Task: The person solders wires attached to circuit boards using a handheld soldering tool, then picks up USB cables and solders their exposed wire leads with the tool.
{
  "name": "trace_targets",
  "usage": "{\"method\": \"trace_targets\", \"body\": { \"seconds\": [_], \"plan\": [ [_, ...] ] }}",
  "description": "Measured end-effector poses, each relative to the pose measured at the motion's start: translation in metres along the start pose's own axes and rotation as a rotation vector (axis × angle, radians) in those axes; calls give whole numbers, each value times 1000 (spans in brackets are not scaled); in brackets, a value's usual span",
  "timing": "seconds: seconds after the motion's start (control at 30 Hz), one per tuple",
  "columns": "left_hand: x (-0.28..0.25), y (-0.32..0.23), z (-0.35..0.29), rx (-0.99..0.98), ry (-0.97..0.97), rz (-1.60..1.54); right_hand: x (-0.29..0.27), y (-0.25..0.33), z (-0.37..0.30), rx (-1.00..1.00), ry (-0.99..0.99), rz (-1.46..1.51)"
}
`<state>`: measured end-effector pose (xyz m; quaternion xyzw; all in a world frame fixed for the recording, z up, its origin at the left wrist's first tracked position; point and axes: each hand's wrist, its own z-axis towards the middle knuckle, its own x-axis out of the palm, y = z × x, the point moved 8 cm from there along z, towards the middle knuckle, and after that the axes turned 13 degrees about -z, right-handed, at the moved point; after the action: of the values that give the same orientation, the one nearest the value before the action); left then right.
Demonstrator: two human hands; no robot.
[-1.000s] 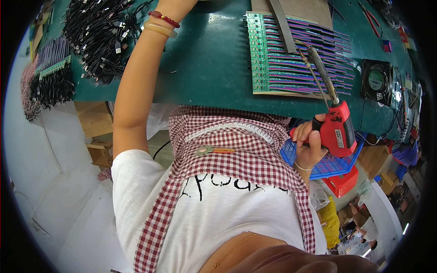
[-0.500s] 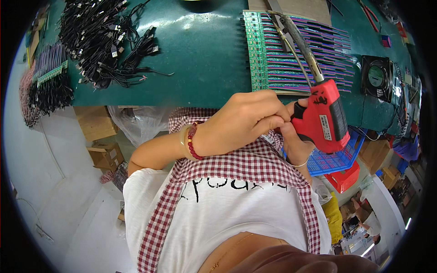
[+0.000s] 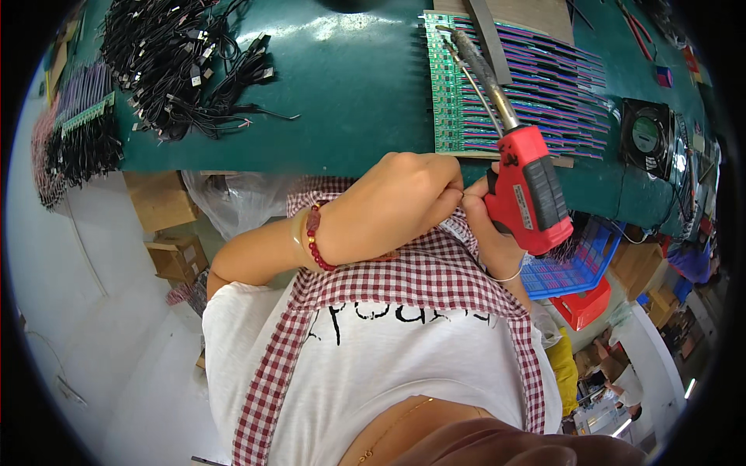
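A red and black soldering gun (image 3: 522,186), with a metal barrel and a thin solder-feed tube, is gripped in my right hand (image 3: 496,242). Its tip points up and away, over a row of green circuit boards (image 3: 446,101) on the bench. Striped bundles of thin wires (image 3: 544,101) run rightward from the boards. My left hand (image 3: 392,206), wearing a red bead bracelet and a bangle, is closed, thumb and fingers pinched against my right hand's fingertips. Whatever lies in that pinch is too small or hidden to make out. Both hands are at the bench's near edge, before my checked apron.
A heap of black USB cables (image 3: 167,70) covers the bench's left part. More wired boards (image 3: 85,116) hang at the far left edge. A flat metal bar (image 3: 488,39) lies across the boards. At right stands a black fan (image 3: 646,136); below are blue (image 3: 571,272) and red crates (image 3: 583,303).
The soldering gun and both hands have shifted slightly left and up in the picture, the gun's tip moving left over the boards. The pinch and the grip on the gun persist.
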<state>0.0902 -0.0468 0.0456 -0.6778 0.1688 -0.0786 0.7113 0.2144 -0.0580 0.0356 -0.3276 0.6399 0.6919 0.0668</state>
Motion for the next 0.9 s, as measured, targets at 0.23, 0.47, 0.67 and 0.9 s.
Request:
{"method": "trace_targets", "body": {
  "seconds": [0.23, 0.47, 0.67, 0.9],
  "plan": [
    [-31, 64, 6, -488, -88, -354, -14, -18, -8, 105, -150, 219],
    [-33, 87, 17, -558, -56, -477, -30, -52, -44, 178, -153, 420],
    [-31, 90, 22, -612, 11, -529, -30, -68, -65, 238, -102, 433],
    [-30, 92, 21, -626, 12, -548, -25, -77, -73, 211, -47, 333]
  ]
}}
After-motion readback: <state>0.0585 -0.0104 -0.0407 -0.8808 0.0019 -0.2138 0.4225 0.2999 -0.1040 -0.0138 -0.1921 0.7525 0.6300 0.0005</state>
